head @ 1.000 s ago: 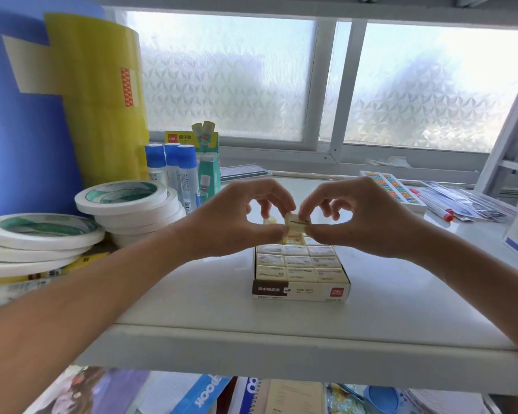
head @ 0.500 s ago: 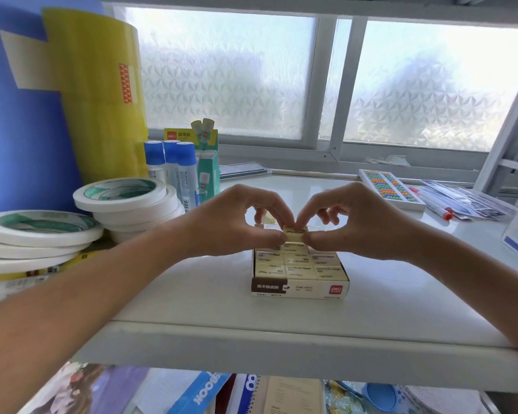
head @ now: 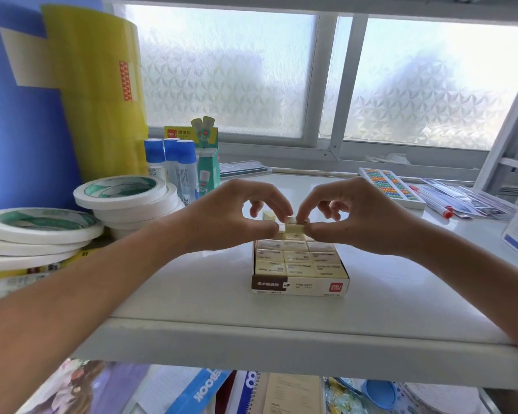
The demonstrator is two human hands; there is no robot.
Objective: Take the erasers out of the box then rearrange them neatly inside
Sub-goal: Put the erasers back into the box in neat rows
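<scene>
Cream rectangular eraser (head: 293,228), long axis 9-to-3, pinched between left hand (head: 231,218) and right hand (head: 356,216), over cardboard box (head: 299,286) at its 12 o'clock end.

A stationery shop: shelf (head: 281,336) stocked with tape rolls (head: 123,194), glue sticks (head: 174,165), notebooks (head: 251,392).

**Where everything sits around our hands**

Our left hand (head: 231,216) and right hand (head: 356,216) meet over the far end of the box (head: 299,285), pinching one eraser (head: 293,228) between them. Rows of erasers (head: 298,259) lie in the box, nearer us than the hands. Tape rolls (head: 126,194) stack left of our left hand, glue sticks (head: 174,162) behind them. An abacus (head: 391,185) lies right of and beyond our right hand.
</scene>
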